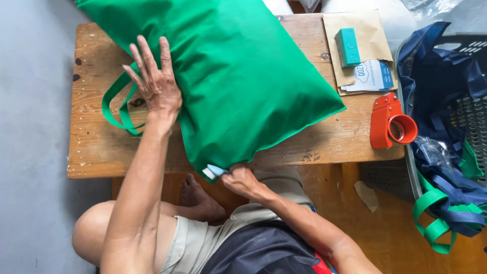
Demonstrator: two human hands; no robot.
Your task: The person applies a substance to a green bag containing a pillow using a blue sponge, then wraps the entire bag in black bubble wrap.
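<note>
A large green fabric bag lies across a low wooden table, its handles trailing off to the left. My left hand rests flat and spread on the bag's left edge, near the handles. At the table's near edge my right hand pinches the bag's lower corner, where a small pale tag sticks out from under the fabric.
An orange tape dispenser sits at the table's right end. Behind it lie a brown envelope, a teal block and a printed card. A grey basket of blue and green bags stands at right. My legs are under the table.
</note>
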